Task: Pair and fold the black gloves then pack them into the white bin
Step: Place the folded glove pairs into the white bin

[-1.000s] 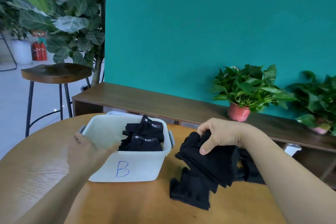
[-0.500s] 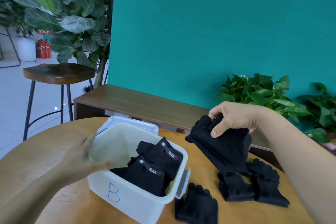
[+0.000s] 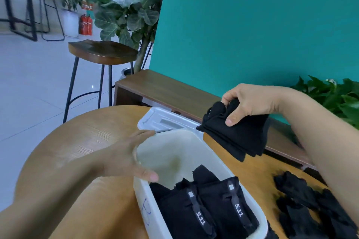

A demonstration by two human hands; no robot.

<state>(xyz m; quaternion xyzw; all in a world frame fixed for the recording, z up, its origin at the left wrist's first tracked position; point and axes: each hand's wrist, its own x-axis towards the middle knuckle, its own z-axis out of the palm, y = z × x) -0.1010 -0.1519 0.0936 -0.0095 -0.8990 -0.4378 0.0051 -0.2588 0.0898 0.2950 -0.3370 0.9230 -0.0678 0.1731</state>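
I read this as the packing step. My right hand (image 3: 250, 106) is closed on the folded pair (image 3: 239, 137), thumb in front and fingers behind the top edge; the pair hangs in the air above the far end of the white bin (image 3: 169, 153), not yet inside. My left hand (image 3: 126, 157) grips the bin's left wall, thumb hooked over the rim and fingers along the outside, steadying it on the surface (image 3: 77, 141). Packed gloves (image 3: 209, 205) fill the near end, with bare floor at the far end; loose gloves (image 3: 310, 205) lie on the surface to the right. Next, I judge, the pair must go down into that bare end and be let go without unfolding.
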